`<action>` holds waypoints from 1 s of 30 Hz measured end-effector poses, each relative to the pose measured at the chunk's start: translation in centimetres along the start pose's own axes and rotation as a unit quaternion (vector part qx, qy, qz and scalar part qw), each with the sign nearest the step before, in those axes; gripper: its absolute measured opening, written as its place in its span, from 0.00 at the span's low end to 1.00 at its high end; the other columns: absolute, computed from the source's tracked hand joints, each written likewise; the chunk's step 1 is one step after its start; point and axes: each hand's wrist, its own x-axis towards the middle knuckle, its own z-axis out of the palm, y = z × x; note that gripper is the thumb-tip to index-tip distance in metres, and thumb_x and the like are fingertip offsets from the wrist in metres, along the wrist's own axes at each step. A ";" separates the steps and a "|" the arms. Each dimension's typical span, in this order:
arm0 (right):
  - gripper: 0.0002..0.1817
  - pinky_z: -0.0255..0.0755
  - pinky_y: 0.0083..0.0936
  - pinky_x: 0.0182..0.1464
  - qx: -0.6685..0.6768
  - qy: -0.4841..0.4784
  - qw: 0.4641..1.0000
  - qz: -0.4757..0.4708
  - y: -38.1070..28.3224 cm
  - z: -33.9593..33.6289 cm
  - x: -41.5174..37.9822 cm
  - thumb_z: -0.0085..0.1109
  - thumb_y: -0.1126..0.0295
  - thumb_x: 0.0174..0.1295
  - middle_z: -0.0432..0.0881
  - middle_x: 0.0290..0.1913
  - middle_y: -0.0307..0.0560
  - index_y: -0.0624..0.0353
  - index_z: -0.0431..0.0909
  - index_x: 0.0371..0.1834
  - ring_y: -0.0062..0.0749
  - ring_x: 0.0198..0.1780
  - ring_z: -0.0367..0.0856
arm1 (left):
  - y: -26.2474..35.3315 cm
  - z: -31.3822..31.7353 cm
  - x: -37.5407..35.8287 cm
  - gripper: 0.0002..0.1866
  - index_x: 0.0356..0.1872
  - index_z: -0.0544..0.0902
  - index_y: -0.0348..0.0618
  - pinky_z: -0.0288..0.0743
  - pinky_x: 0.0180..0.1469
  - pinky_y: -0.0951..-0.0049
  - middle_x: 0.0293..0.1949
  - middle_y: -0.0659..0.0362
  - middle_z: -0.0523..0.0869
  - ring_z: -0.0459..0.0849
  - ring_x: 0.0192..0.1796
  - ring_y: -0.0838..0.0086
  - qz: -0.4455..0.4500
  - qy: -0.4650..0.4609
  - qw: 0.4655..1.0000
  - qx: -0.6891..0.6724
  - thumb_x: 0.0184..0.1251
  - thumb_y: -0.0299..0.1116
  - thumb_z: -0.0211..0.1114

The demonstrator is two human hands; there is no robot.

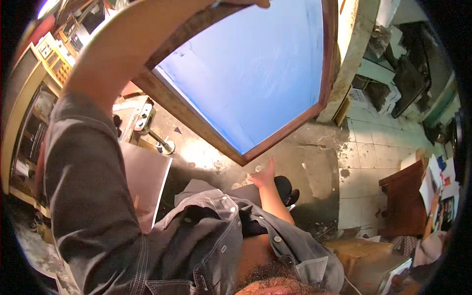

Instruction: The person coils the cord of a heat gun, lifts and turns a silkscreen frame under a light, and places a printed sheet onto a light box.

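A blue panel [250, 73] in a dark brown wooden frame [194, 118] is tilted in front of me, one corner pointing down towards me. Its upper edge runs out of view. My left arm reaches up along the frame, and my left hand [253, 3] is at the top edge of the view, mostly cut off, its fingers closed over the framed panel. Just below the frame's lowest corner is my right hand [264, 177], apart from the wood, fingers spread with nothing in them. Pale scribble-like marks show on the blue surface.
At left, a brownish sheet-like board [145, 179] lies beside a metal-fitted stand [143, 118]. Further left is a wooden cabinet [12, 147]. A brown wooden piece of furniture [405, 199] with papers [437, 184] stands right. A post [351, 64] rises behind the frame; the floor [314, 167] is stained.
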 end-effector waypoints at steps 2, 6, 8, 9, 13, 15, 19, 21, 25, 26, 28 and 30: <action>0.56 0.30 0.58 0.75 -0.045 -0.013 0.997 -0.062 0.1 -1.1 0.7 0.57 0.35 0.58 0.31 0.81 0.55 0.47 0.37 0.81 0.59 0.80 0.35 | 0.8 1.9 1.2 0.54 0.72 0.59 0.37 0.77 0.55 0.61 0.48 0.42 0.84 0.82 0.54 0.53 -0.034 -0.104 0.992 0.067 0.43 0.50 0.74; 0.44 0.44 0.52 0.71 -0.106 -0.091 0.971 -0.192 -1.6 -3.7 0.8 0.53 0.40 0.63 0.45 0.79 0.49 0.44 0.51 0.78 0.51 0.76 0.48 | 1.1 10.1 1.6 0.52 0.71 0.64 0.45 0.79 0.48 0.63 0.46 0.47 0.83 0.84 0.48 0.58 0.132 0.008 0.990 0.050 0.39 0.45 0.77; 0.38 0.54 0.50 0.65 -0.068 -0.011 0.973 -0.221 -3.2 -3.5 -0.2 0.51 0.40 0.64 0.63 0.73 0.45 0.43 0.61 0.75 0.45 0.68 0.63 | 1.1 14.5 1.4 0.54 0.73 0.60 0.60 0.82 0.44 0.61 0.49 0.50 0.82 0.84 0.47 0.59 0.150 -0.007 0.988 -0.029 0.37 0.39 0.76; 0.36 0.56 0.48 0.64 -0.086 -0.024 0.965 -0.247 -4.0 -3.4 -1.0 0.51 0.41 0.65 0.65 0.71 0.44 0.43 0.62 0.74 0.43 0.65 0.65 | 0.9 16.8 1.6 0.58 0.76 0.52 0.70 0.82 0.43 0.60 0.49 0.51 0.81 0.83 0.47 0.59 0.145 -0.047 0.988 -0.014 0.39 0.36 0.73; 0.36 0.62 0.39 0.60 -0.103 -0.071 0.936 -0.329 -7.8 -2.4 -6.6 0.61 0.44 0.61 0.72 0.62 0.44 0.49 0.68 0.70 0.35 0.60 0.71 | 3.3 19.5 -0.4 0.58 0.76 0.53 0.67 0.81 0.44 0.56 0.50 0.50 0.76 0.82 0.46 0.54 0.161 -0.135 0.977 -0.023 0.38 0.36 0.74; 0.37 0.63 0.39 0.60 -0.109 -0.075 0.925 -0.357 -9.4 -2.5 -9.0 0.60 0.43 0.63 0.74 0.61 0.46 0.53 0.67 0.70 0.37 0.59 0.72 | 2.6 22.8 -1.7 0.56 0.75 0.55 0.68 0.81 0.44 0.58 0.52 0.51 0.76 0.82 0.45 0.53 0.173 -0.144 0.973 -0.054 0.38 0.35 0.74; 0.32 0.65 0.38 0.60 -0.127 -0.010 0.922 -0.367 -10.5 -4.7 -12.3 0.53 0.47 0.69 0.74 0.62 0.47 0.55 0.67 0.69 0.36 0.59 0.73 | 1.5 26.8 -5.2 0.57 0.76 0.54 0.69 0.80 0.47 0.56 0.54 0.50 0.75 0.82 0.49 0.53 0.182 -0.179 0.966 -0.038 0.37 0.33 0.73; 0.32 0.66 0.37 0.59 -0.137 0.023 0.919 -0.369 -10.9 -6.7 -12.4 0.51 0.46 0.70 0.75 0.62 0.46 0.54 0.66 0.70 0.34 0.57 0.74 | 0.8 28.6 -6.8 0.58 0.76 0.53 0.69 0.80 0.48 0.55 0.56 0.50 0.74 0.82 0.50 0.53 0.192 -0.203 0.960 -0.013 0.37 0.33 0.72; 0.29 0.69 0.34 0.55 -0.121 0.079 0.920 -0.364 -9.6 -9.6 -13.1 0.51 0.47 0.70 0.79 0.57 0.42 0.50 0.68 0.69 0.30 0.53 0.77 | -0.2 31.9 -10.4 0.61 0.77 0.51 0.72 0.73 0.59 0.56 0.72 0.53 0.63 0.76 0.60 0.58 0.186 -0.169 0.967 0.025 0.35 0.31 0.71; 0.29 0.69 0.34 0.55 -0.134 0.100 0.920 -0.355 -9.3 -10.0 -13.3 0.51 0.47 0.70 0.78 0.58 0.43 0.50 0.69 0.68 0.31 0.53 0.77 | -0.5 33.1 -11.3 0.60 0.78 0.49 0.73 0.70 0.58 0.62 0.76 0.56 0.56 0.76 0.60 0.63 0.196 -0.144 0.969 0.050 0.38 0.31 0.72; 0.29 0.69 0.31 0.54 -0.126 0.125 0.923 -0.342 -8.3 -10.6 -13.8 0.53 0.47 0.69 0.78 0.59 0.43 0.50 0.69 0.67 0.30 0.54 0.77 | -0.8 34.7 -13.1 0.60 0.78 0.48 0.72 0.62 0.68 0.57 0.78 0.54 0.51 0.70 0.67 0.61 0.191 -0.175 0.965 0.046 0.38 0.29 0.71; 0.28 0.70 0.30 0.53 -0.121 0.147 0.922 -0.336 -7.6 -10.6 -14.5 0.54 0.47 0.68 0.79 0.57 0.42 0.50 0.70 0.66 0.30 0.53 0.77 | -1.6 37.6 -15.0 0.60 0.78 0.48 0.71 0.54 0.74 0.53 0.79 0.54 0.49 0.66 0.71 0.61 0.207 -0.166 0.964 0.015 0.39 0.28 0.70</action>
